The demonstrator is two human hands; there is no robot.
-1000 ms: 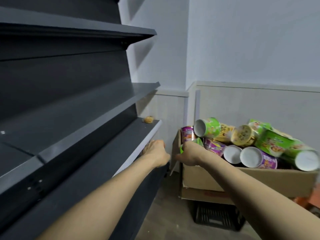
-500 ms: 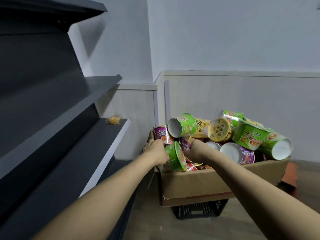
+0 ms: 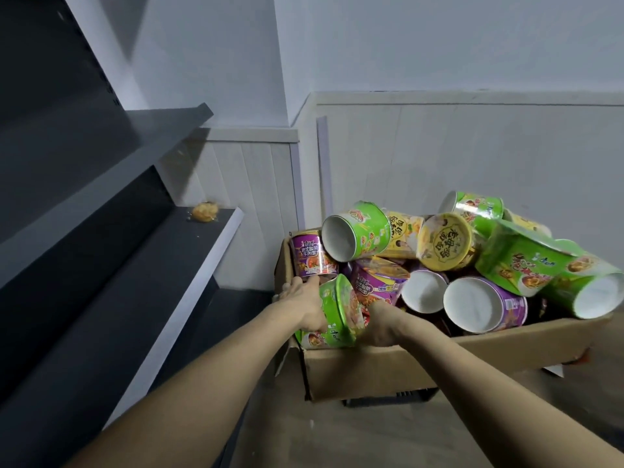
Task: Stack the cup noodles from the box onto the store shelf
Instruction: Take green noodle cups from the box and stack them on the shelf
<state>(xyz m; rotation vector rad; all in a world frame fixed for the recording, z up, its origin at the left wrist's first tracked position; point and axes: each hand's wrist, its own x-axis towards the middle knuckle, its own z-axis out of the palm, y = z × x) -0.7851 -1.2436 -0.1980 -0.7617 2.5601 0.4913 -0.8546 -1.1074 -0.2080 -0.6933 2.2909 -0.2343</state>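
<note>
The green cup [image 3: 341, 312] lies on its side in the near left corner of the box [image 3: 439, 359], held between both hands. The left hand [image 3: 304, 309], which was on the shelf [image 3: 152, 298] edge a second ago, now grips the cup's base end. The right hand [image 3: 378, 327] presses the lid end; whether its hidden fingers are closed cannot be told. The cup is probably about to be lifted; no cup is shelved yet.

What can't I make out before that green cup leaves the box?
Head view only:
Right hand: fingers hidden behind the green cup, grip unclear.
Box: lower layers buried under the top cups.
Yellowish lump on the shelf: too small to identify.
Crate below: mostly hidden by the box.
</note>
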